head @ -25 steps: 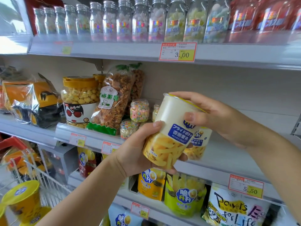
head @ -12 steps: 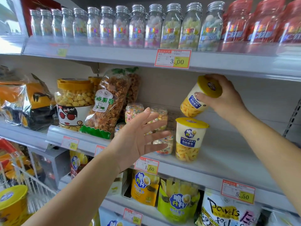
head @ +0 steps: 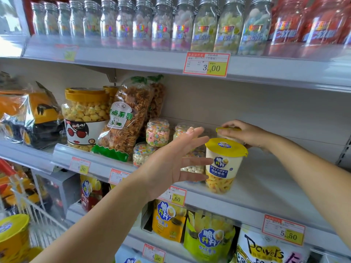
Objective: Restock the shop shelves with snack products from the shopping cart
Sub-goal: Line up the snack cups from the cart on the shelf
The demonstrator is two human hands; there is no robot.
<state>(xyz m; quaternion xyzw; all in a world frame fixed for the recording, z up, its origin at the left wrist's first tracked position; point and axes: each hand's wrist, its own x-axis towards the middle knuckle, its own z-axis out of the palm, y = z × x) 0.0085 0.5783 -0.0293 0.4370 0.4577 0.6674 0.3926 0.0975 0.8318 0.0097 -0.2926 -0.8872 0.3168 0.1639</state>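
Stock on the middle shelf (head: 266, 185): front cup (head: 224, 164) of potato sticks upright near the shelf's front edge, yellow lid on, blue label facing out, up and to the right of the 1.60 price tag (head: 175, 196). Directly behind it, nearer the back wall, rear cup (head: 228, 137), mostly hidden, with only the yellow lid rim and a strip of white side showing. Cannot tell whether its base sits on the shelf.

Right hand (head: 245, 134) laid over the rear cup's lid, fingers curved across the top, thumb along the near side, gripping from above.

Left hand (head: 168, 164) raised before the shelf's front edge, fingers straight and spread, holding nothing. Fingertips just beside the front cup's left side; contact unclear.

Left of the cups on the same shelf: small candy jars (head: 157, 132), stacked, then a bag of twisted snacks (head: 125, 120) leaning upright, then a popcorn jar (head: 85, 114) with a yellow lid.

At the lower left corner, white wire shopping cart (head: 40, 223) with another yellow-lidded cart cup (head: 12, 236) inside.

On the shelf above, a row of clear candy bottles (head: 182, 25).
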